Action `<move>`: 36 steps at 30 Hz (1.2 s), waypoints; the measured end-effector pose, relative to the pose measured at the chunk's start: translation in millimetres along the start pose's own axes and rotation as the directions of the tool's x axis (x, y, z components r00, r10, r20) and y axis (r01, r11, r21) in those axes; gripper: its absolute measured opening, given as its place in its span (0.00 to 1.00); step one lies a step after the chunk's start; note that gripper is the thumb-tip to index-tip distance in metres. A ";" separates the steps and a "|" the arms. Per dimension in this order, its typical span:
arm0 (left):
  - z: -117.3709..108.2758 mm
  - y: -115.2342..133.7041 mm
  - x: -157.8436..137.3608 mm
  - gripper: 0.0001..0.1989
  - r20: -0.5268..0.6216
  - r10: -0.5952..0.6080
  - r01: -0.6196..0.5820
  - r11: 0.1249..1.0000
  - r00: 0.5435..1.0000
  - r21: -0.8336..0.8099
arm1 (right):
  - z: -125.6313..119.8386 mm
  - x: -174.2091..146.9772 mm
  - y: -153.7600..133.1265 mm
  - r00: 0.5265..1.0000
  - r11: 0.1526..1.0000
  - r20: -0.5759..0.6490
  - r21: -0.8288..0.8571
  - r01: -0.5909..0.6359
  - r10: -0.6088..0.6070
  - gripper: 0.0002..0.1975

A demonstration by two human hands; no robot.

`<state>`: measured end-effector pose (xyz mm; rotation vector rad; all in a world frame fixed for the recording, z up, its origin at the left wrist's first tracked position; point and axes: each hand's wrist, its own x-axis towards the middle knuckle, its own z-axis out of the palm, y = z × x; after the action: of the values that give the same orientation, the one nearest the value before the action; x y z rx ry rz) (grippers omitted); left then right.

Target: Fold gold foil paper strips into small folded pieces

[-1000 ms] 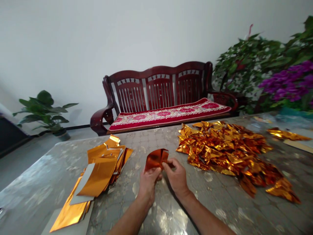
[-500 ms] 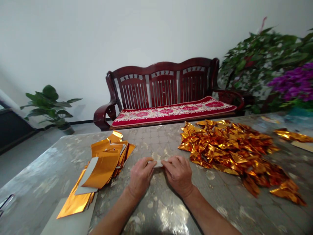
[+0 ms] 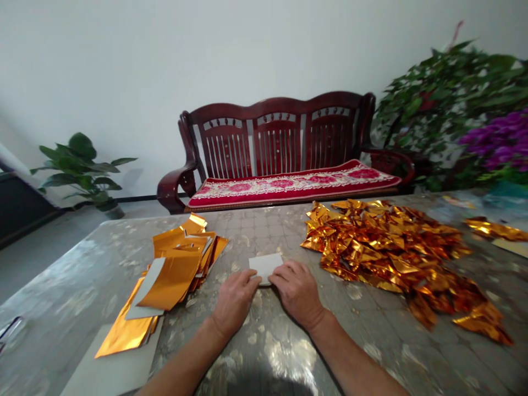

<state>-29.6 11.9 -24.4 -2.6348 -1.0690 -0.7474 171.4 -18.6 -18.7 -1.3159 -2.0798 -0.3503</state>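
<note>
A small sheet of paper (image 3: 266,266), pale side up, lies on the table in front of me. Its near edge is pinched at the left corner by my left hand (image 3: 238,295) and at the right by my right hand (image 3: 296,289). Thumbs and fingertips of both hands are closed on it, and the near edge looks slightly folded. To the left is a loose stack of gold foil paper sheets (image 3: 175,278), some with the pale back showing. On the right spreads a large heap of folded gold foil pieces (image 3: 383,242).
The table (image 3: 231,357) has a patterned, shiny cover. A pale board (image 3: 111,363) lies under the stack's near end. Clear plastic and another gold piece (image 3: 495,228) are at the far right. Beyond stand a wooden bench (image 3: 274,137) and potted plants (image 3: 82,170).
More of the paper's pale face shows now, lying flat beyond my fingers; before, only a narrow strip was visible between them. The view has shifted slightly.
</note>
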 end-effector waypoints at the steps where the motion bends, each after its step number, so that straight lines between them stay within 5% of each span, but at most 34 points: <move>1: -0.3 2.1 0.2 0.09 0.055 -0.004 0.003 1.000 0.998 0.024 | 0.0 -0.2 -0.7 0.998 1.000 0.065 0.006 0.005 -0.006 0.03; 5: -2.9 6.9 4.0 0.08 0.219 -0.058 0.059 0.998 0.974 0.002 | -1.3 -0.9 -1.2 0.978 1.000 0.209 0.017 -0.014 0.010 0.05; 11: -7.3 2.8 4.6 0.09 0.293 -0.226 0.283 0.944 0.929 -0.168 | -4.4 -0.2 9.6 0.946 0.992 0.317 0.084 -0.094 0.063 0.08; 22: -10.1 -3.8 14.5 0.09 0.407 -0.455 0.583 0.763 0.792 -0.281 | -6.1 2.5 16.4 0.915 0.950 0.342 0.143 -0.277 0.215 0.09; 36: -12.3 -11.1 26.1 0.13 0.446 -0.550 0.658 0.743 0.706 -0.126 | -3.8 5.0 9.4 0.872 0.914 0.329 0.057 -0.401 0.361 0.03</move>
<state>-26.1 30.8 -0.3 -2.7108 -2.1806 -0.5077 179.6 -12.7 -13.6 -1.7522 -1.9810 0.1719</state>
